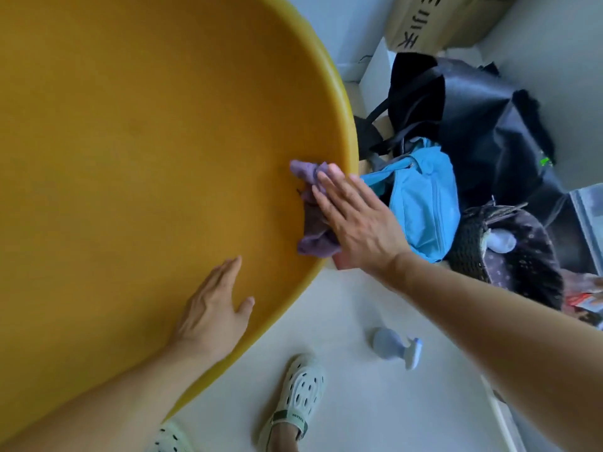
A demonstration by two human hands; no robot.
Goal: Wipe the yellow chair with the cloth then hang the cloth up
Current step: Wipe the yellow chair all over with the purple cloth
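The yellow chair (146, 141) fills the left and top of the view as a large rounded shell with a curved rim on the right. A crumpled purple cloth (310, 223) lies against the inner surface close to that rim. My right hand (355, 220) presses flat on the cloth with straight fingers, covering its right side. My left hand (215, 311) rests flat on the chair's surface lower down, near the front edge, fingers straight and holding nothing.
A light blue bag (421, 203) and a black bag (473, 119) sit on the floor right of the chair, with a dark woven basket (509, 249) beside them. A spray bottle (398, 349) lies on the white floor. My white-shoed foot (300, 393) stands below. A cardboard box (434, 21) is at top.
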